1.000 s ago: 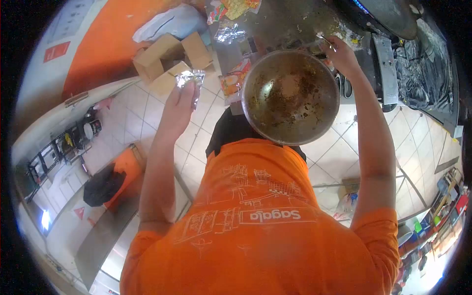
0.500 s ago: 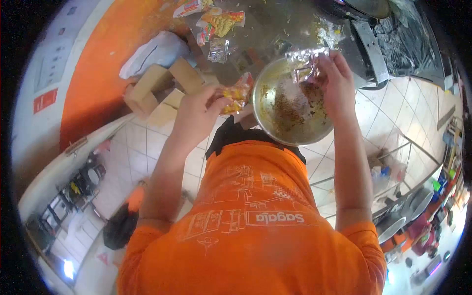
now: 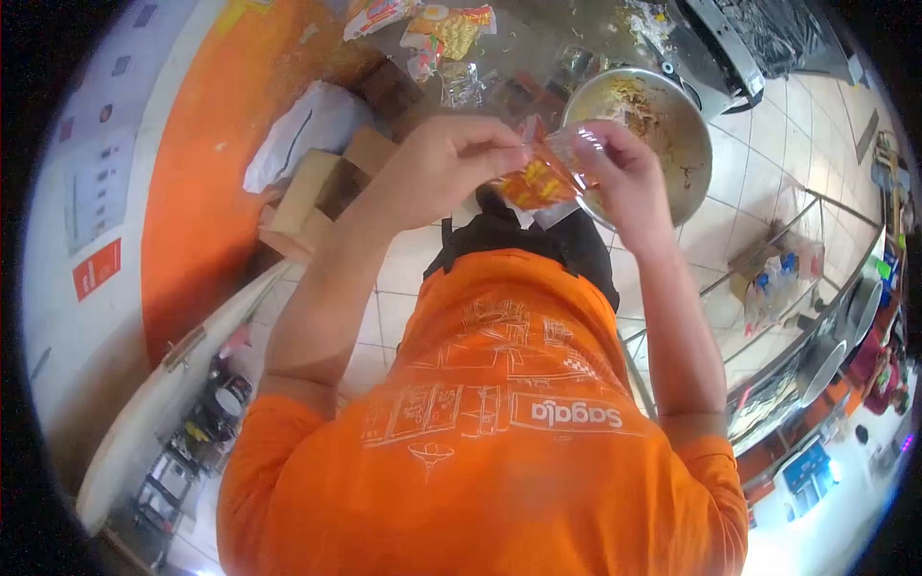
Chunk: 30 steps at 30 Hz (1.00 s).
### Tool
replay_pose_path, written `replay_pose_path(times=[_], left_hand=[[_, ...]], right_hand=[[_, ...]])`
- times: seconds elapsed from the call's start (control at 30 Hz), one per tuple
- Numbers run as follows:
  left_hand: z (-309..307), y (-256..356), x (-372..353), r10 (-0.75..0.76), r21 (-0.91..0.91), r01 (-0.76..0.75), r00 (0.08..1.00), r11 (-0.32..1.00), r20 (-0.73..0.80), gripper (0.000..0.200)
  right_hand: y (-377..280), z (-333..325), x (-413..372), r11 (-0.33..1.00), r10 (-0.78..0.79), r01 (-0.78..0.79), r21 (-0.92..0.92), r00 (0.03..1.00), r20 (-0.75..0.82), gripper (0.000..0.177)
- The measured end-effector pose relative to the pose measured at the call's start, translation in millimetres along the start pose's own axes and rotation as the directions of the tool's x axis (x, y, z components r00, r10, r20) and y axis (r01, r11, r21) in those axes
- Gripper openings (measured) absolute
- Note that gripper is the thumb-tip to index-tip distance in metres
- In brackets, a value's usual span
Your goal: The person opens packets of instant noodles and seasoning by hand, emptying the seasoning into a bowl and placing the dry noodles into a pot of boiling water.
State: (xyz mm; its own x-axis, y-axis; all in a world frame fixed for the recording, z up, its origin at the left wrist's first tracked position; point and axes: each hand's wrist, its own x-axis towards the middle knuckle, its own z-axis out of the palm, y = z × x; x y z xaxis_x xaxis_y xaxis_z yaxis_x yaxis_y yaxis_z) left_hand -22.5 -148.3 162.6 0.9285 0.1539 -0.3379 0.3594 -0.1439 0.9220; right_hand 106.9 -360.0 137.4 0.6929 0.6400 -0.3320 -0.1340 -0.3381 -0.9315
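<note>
My left hand (image 3: pixel 437 173) pinches one side of a small red-and-yellow plastic packet (image 3: pixel 538 184) in front of my waist. My right hand (image 3: pixel 624 178) is closed on the packet's other side, where shiny clear plastic shows by the fingertips. Whether the packet is torn cannot be made out. Just beyond the right hand stands a round metal bowl (image 3: pixel 693 144), its inside smeared with brown and pale food residue. My right hand overlaps the bowl's near left rim.
Noodle wrappers (image 3: pixel 461 34) and a crumpled silver sachet (image 3: pixel 463 86) lie on the dark counter (image 3: pixel 538 43). To the left are an open cardboard box (image 3: pixel 309 197) and a white bag (image 3: pixel 312 134). A wire rack (image 3: pixel 768 278) stands at right on the tiled floor.
My right hand has come away from over the bowl, where it held a silver sachet, to the packet in my left hand. The view has shifted, and the bowl appears farther right.
</note>
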Motion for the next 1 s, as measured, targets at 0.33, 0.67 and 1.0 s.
replay_pose_path(times=[0.33, 0.67, 1.0], left_hand=[[9, -19, -4, -0.069, -0.093, 0.06, 0.993, 0.994, -0.1, 0.015], [8, -6, -14, -0.099, -0.323, 0.06, 0.989, 0.945, -0.106, 0.012], [-50, -7, -51, 0.424, -0.074, -0.418, 0.892, 0.905, 0.157, 0.011]], right_hand=[[-12, 52, -32, 0.897, 0.052, -0.058, 0.439, 0.998, 0.026, 0.026], [-11, 52, -25, 0.94, 0.03, -0.029, 0.34, 1.0, 0.002, 0.03], [-3, 10, -29, 0.917, 0.155, -0.082, 0.389, 0.975, -0.16, 0.028]])
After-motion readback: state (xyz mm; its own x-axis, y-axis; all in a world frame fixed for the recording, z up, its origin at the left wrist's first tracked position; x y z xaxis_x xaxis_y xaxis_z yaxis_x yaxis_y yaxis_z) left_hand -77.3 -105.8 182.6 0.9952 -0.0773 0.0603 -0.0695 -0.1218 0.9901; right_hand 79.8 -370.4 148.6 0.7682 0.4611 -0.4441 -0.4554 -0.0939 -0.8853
